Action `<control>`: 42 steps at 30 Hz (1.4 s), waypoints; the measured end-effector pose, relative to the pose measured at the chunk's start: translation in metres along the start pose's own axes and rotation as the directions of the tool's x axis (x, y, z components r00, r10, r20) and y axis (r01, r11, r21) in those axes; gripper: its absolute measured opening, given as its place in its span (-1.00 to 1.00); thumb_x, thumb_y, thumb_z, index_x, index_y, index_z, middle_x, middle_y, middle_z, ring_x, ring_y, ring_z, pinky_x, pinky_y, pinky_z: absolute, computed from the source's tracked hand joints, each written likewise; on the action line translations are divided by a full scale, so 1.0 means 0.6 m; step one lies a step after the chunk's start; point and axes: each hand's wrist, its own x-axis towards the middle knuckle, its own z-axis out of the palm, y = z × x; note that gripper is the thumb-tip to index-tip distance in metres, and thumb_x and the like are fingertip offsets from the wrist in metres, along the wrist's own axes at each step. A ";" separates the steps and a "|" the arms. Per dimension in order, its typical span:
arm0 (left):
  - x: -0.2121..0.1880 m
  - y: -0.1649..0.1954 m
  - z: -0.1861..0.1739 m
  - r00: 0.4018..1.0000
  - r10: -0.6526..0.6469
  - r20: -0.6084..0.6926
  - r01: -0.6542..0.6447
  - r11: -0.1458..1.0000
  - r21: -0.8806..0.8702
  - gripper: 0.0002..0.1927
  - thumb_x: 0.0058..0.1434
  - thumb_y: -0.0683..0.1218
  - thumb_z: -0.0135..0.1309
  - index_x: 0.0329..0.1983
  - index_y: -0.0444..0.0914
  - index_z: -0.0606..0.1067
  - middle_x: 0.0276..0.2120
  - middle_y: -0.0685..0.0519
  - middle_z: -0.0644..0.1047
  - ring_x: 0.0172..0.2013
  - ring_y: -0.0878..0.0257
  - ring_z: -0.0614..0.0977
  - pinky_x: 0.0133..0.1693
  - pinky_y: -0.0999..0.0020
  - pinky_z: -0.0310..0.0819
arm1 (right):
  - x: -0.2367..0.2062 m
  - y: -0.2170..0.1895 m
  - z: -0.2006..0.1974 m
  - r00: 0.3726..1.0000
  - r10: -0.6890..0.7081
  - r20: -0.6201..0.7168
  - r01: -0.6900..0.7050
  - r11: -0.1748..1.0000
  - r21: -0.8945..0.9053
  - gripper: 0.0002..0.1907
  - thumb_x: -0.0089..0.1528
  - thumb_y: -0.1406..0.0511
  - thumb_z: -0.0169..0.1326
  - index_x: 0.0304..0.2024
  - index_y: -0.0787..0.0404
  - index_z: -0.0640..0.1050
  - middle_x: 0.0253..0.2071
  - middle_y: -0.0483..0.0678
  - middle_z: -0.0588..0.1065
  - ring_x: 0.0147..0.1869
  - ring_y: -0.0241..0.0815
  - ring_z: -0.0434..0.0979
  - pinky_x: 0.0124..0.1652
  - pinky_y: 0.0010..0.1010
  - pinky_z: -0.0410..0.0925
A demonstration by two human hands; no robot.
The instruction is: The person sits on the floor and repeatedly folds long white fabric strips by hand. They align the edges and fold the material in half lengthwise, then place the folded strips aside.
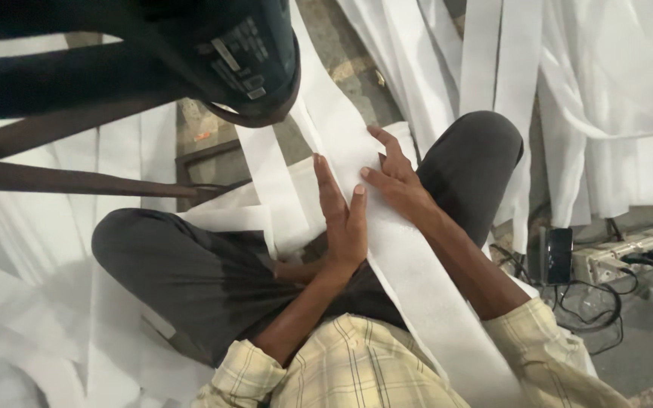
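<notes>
White soft cloth strip (410, 264), long and flat, laid slantwise across the lap in the head view. Runs from under the black rounded machine part (255, 57) at the top down to the yellow checked shirt (357, 370).

Left hand (344, 223) flat on the strip's left edge, fingers (325, 185) straight and close together, pointing up toward the machine part. Right hand (398, 185) just beside it, on top of the strip, fingers (387, 140) spread a little apart. Nothing pinched or gripped by either hand; both open and pressing down. Strip under the fingers of both hands, touching them, over the dark grey trouser legs (478, 151).

Looks like a smoothing and guiding step. Seems to call for flat, gentle pressing so the soft strip lies straight without wrinkles.

More white strips (508, 75) hanging and piled all around. Black phone (558, 255) and pale power strip (629, 253) with black cords on the floor at the right, well apart from the hands.
</notes>
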 end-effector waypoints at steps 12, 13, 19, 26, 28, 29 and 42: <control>-0.040 0.006 0.029 0.997 -0.069 0.019 0.071 0.993 -0.096 -0.18 0.48 0.03 -0.17 0.58 -0.42 -0.24 0.58 -0.31 -0.19 0.58 -0.12 -0.12 0.49 0.09 -0.24 | -0.054 -0.022 -0.003 0.956 0.289 -0.051 -0.288 0.957 0.021 -0.21 0.29 0.36 0.04 0.54 0.15 0.07 -0.31 -0.07 0.28 -0.27 -0.28 0.19 -0.19 -0.34 0.21; -0.041 0.009 0.031 0.997 -0.074 0.013 0.075 0.993 -0.094 -0.19 0.48 0.03 -0.17 0.58 -0.42 -0.23 0.58 -0.30 -0.19 0.58 -0.12 -0.11 0.49 0.09 -0.24 | -0.057 -0.026 -0.004 0.952 0.302 -0.054 -0.303 0.953 -0.004 -0.21 0.31 0.36 0.04 0.55 0.15 0.06 -0.30 0.00 0.28 -0.25 -0.24 0.19 -0.19 -0.31 0.19; -0.055 0.017 0.039 0.988 -0.151 0.014 0.151 0.974 -0.166 -0.18 0.47 0.07 -0.21 0.58 -0.39 -0.25 0.58 -0.27 -0.20 0.56 -0.11 -0.08 0.47 0.09 -0.20 | -0.074 -0.022 -0.006 0.977 0.210 -0.024 -0.209 0.977 0.043 -0.24 0.30 0.34 -0.01 0.50 0.19 0.01 -0.09 -0.04 0.46 -0.02 -0.32 0.40 0.13 -0.36 0.24; -0.077 0.010 0.035 0.993 -0.115 0.033 0.118 0.988 -0.100 -0.19 0.50 0.12 -0.25 0.59 -0.37 -0.24 0.59 -0.29 -0.20 0.57 -0.13 -0.08 0.49 0.08 -0.21 | -0.099 0.007 -0.003 0.968 0.247 -0.046 -0.249 0.968 -0.042 -0.22 0.33 0.28 0.02 0.54 0.17 0.03 -0.19 0.05 0.35 -0.01 -0.24 0.37 0.44 -0.29 0.10; -0.083 0.012 0.029 0.990 -0.124 0.062 0.131 0.984 -0.124 -0.19 0.50 0.15 -0.28 0.59 -0.36 -0.26 0.59 -0.28 -0.20 0.57 -0.13 -0.08 0.48 0.08 -0.21 | -0.103 0.008 -0.006 0.965 0.257 -0.050 -0.259 0.965 -0.040 -0.21 0.32 0.26 0.05 0.55 0.18 0.06 -0.19 0.07 0.33 -0.03 -0.20 0.35 0.40 -0.27 0.15; -0.086 0.014 0.026 0.988 -0.131 0.078 0.142 0.979 -0.148 -0.18 0.50 0.16 -0.30 0.59 -0.35 -0.27 0.58 -0.28 -0.20 0.57 -0.12 -0.09 0.48 0.09 -0.21 | -0.104 0.008 -0.009 0.972 0.231 -0.041 -0.232 0.973 -0.010 -0.21 0.32 0.25 0.07 0.54 0.20 0.07 -0.12 0.05 0.37 0.01 -0.21 0.35 0.35 -0.24 0.18; -0.045 -0.034 -0.010 0.870 -0.466 0.158 0.453 0.632 -0.629 -0.09 0.28 0.12 0.02 0.55 -0.33 -0.07 0.35 -0.31 0.21 0.28 -0.10 0.32 0.26 0.03 0.22 | -0.213 -0.058 -0.067 0.832 0.450 0.325 -0.522 0.834 0.180 -0.15 0.06 0.29 0.30 0.36 0.39 0.31 0.11 0.17 0.53 0.15 -0.09 0.51 0.09 -0.24 0.40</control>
